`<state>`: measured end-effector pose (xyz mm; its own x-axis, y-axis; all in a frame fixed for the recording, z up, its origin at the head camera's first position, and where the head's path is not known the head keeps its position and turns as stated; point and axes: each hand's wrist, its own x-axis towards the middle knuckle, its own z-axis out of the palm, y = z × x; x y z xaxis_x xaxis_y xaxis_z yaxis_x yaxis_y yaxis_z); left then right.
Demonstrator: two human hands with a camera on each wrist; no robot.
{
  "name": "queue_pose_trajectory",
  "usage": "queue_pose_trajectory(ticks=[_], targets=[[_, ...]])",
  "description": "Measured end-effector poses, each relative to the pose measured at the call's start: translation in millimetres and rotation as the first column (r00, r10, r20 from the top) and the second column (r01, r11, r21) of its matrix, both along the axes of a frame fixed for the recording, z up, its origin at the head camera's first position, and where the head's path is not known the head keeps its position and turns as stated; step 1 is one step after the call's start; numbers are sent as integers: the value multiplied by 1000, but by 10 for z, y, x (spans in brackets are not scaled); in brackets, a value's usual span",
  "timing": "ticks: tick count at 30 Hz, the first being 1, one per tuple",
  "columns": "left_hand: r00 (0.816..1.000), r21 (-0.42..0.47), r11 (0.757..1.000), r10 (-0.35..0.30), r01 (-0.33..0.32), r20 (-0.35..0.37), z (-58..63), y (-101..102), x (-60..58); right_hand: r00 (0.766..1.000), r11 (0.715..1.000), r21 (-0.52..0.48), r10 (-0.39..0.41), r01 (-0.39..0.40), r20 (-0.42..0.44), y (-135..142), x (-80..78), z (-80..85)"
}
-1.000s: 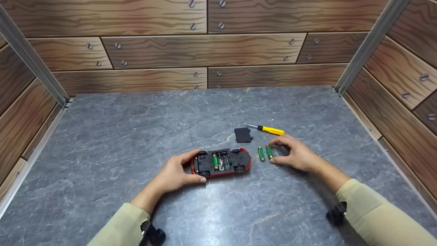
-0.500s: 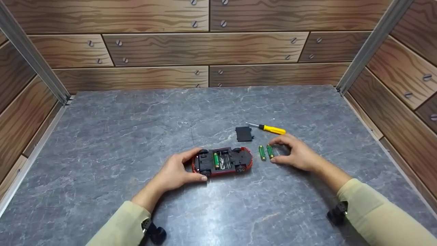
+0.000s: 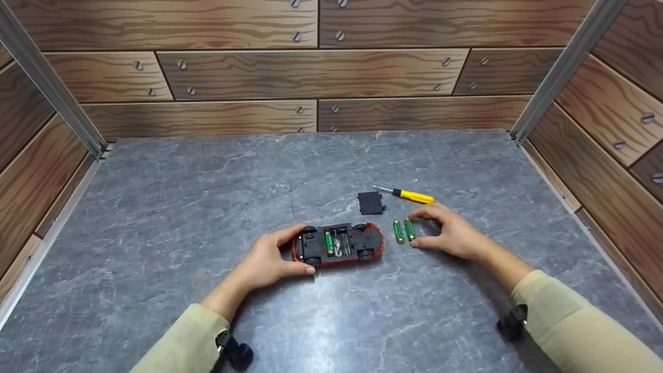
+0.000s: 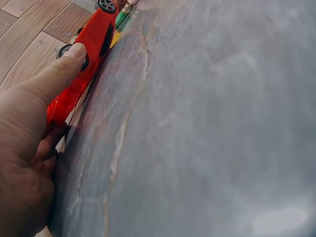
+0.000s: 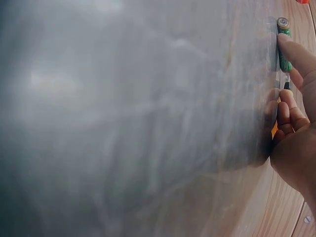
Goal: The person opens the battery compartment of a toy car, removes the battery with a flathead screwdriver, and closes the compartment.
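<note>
Gripping an upturned toy car (image 3: 339, 246) on the table (image 3: 207, 197) and pinching a green battery (image 3: 409, 229).
Holds the car's end between spread thumb and fingers of the left hand (image 3: 267, 259); pinches the battery end to end with the right hand (image 3: 449, 233), grip parted just its length. Shows car, battery and second battery (image 3: 398, 231) practically unmoved from a second ago.
</note>
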<state>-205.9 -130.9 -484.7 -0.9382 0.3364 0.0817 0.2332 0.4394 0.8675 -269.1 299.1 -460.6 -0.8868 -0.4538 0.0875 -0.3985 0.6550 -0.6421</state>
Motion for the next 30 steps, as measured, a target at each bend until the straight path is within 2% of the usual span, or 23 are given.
queue_pose_trajectory(ticks=[6, 15, 24, 30], targets=[[1000, 32, 999, -7, 7, 2, -17, 1, -5, 1000, 1000, -12, -12, 12, 21, 0, -5, -5], [1000, 4, 1000, -3, 3, 8, 9, 6, 0, 999, 1000, -20, -21, 22, 34, 2, -2, 8], [1000, 4, 1000, -4, 4, 15, 14, 6, 2, 992, 998, -62, -22, 30, 126, -29, -7, 163], [1000, 8, 1000, -11, 11, 0, 5, 0, -8, 996, 999, -39, -27, 31, 85, -142, 28, 320]])
